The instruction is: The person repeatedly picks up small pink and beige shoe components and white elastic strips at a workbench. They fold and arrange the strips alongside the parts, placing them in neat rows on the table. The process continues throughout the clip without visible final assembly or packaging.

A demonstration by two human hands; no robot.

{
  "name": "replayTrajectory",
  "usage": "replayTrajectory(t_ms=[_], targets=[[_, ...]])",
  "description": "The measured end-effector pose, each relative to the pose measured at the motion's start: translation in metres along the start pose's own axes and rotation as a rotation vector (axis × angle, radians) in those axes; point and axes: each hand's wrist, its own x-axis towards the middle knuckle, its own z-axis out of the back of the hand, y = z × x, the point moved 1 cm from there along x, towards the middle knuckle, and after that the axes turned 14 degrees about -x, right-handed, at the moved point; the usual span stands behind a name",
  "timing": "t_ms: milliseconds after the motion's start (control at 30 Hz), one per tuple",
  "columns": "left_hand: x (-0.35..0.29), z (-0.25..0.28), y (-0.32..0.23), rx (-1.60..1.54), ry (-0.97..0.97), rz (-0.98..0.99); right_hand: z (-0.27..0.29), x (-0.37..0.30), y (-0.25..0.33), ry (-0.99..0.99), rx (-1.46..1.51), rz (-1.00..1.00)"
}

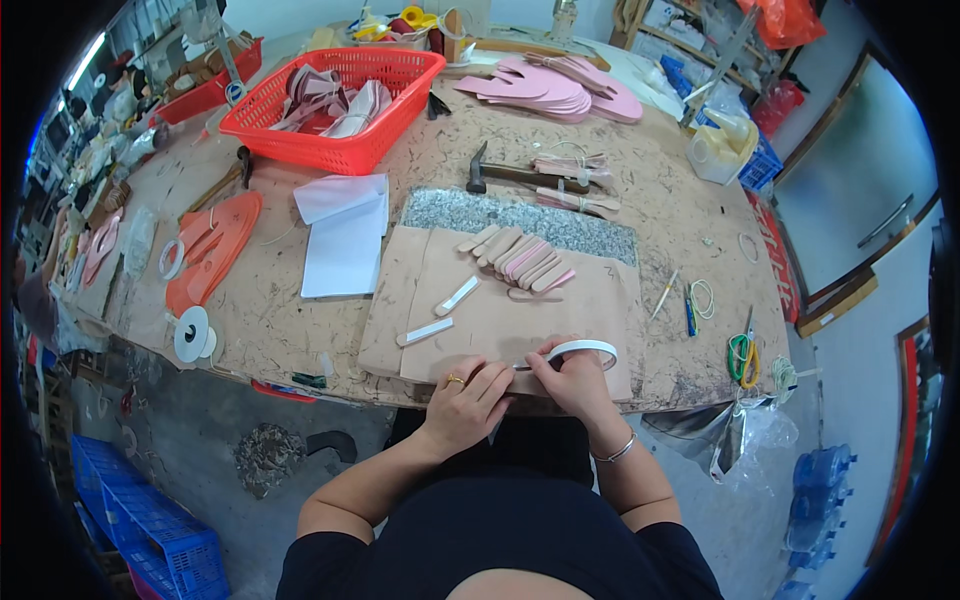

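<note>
I see a dark blue top (500, 530) that looks almost black. It is all one plain colour. Its short sleeves (318, 568) stop partway down the arms (372, 488). The neck hole is round, and I can see its curvy edge. Under the top I see a bit of black pants (540, 446). One finger of the left hand (468, 403) wears a gold ring (456, 379). A thin, shiny silver bracelet (616, 448) goes around the arm just behind the right hand (580, 387).
</note>
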Motion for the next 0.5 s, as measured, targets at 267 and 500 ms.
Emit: replayTrajectory(t_ms=[267, 500], targets=[[0.003, -0.002, -0.009, 0.126, 0.077, -0.009, -0.007, -0.004, -0.005, -0.152, -0.178, 0.14], [0.013, 0.003, -0.011, 0.191, 0.095, -0.059, 0.039, -0.007, -0.037, -0.222, 0.135, 0.117]])
